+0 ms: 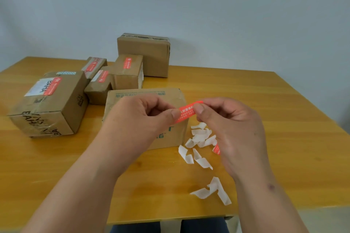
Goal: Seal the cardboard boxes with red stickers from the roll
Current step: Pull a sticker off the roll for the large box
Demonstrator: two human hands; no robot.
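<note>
A red sticker (186, 112) with white print is stretched between my two hands above a cardboard box (136, 96) in the middle of the table. My left hand (140, 117) pinches its left end, and my right hand (231, 128) pinches its right end. Behind my right hand a bit of red sticker roll (216, 150) shows on the table, mostly hidden. At the left stand several boxes with red stickers on top, among them a large one (56, 104) and a small one (128, 73). A bigger box (149, 53) stands at the back.
Several white curled backing strips (200, 138) lie on the wooden table (284, 119) right of the middle box, with more strips (214, 191) near the front edge. A pale wall rises behind the table.
</note>
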